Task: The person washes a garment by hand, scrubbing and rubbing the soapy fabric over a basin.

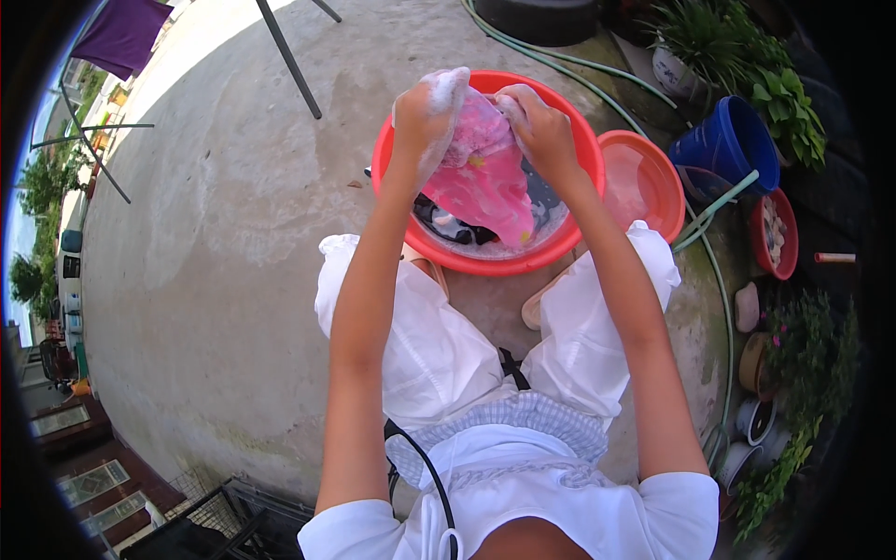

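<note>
A wet pink cloth (pixel 483 185) with pale and yellow patches hangs between my two hands over a large red plastic basin (pixel 497 264). My left hand (pixel 430 115), covered in white suds, grips the cloth's upper left part. On the other side my right hand (pixel 539 126), also sudsy, holds the upper right edge. The lower end of the cloth reaches down to the soapy water (pixel 542 203). Dark fabric (pixel 448 220) lies in the water beneath it. The fingertips are partly hidden by foam and cloth.
An orange-red basin (pixel 640 185) with water stands right of the large one. Beyond it are a blue bucket (pixel 752 143), a green hose (pixel 724 329) and potted plants (pixel 787 105). Metal rack legs (pixel 290 59) stand on the concrete floor (pixel 231 245). My knees flank the basin.
</note>
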Motion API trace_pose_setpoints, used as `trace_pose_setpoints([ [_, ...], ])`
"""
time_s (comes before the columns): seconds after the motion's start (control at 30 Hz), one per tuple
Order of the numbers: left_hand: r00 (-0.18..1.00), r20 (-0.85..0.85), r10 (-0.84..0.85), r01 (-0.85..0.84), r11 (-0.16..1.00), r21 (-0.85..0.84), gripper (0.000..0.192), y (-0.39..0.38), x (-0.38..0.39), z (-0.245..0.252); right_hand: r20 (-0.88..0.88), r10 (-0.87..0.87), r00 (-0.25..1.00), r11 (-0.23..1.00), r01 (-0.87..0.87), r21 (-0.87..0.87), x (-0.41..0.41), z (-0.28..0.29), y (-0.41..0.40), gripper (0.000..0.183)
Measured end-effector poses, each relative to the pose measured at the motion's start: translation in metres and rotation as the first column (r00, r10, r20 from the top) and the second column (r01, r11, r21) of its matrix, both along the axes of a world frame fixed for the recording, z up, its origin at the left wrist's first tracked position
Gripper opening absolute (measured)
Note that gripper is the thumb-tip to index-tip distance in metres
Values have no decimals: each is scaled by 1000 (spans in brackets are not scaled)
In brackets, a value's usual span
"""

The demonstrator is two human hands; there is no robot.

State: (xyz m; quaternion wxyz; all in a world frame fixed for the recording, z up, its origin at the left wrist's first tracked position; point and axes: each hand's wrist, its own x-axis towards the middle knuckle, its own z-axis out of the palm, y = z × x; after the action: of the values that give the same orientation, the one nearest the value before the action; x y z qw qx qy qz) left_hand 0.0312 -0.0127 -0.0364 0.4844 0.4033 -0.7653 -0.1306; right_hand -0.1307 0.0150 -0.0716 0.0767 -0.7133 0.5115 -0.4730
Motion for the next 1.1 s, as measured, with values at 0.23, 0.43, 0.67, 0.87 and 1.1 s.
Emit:
trace_pose_setpoints([
  [0.23,986,-134,-95,112,987,119,27,-6,5,5,361,193,913,887,-319,333,-33,-8,-14,24],
  [0.43,959,-231,-164,209,961,183,27,-2,4,7,-44,236,971,908,-204,367,-12,7,8,31],
  [0.67,965,-210,-155,208,942,262,23,2,-7,12,-287,88,954,995,-69,76,-13,-1,11,15],
  [0.87,913,359,192,-108,965,-240,16,2,-3,16,-387,-38,921,999,47,13,-29,-4,16,12],
  [1.1,968,196,155,-110,969,-221,16,-3,-15,9,-427,-44,903,996,71,48,-34,-15,22,12],
])
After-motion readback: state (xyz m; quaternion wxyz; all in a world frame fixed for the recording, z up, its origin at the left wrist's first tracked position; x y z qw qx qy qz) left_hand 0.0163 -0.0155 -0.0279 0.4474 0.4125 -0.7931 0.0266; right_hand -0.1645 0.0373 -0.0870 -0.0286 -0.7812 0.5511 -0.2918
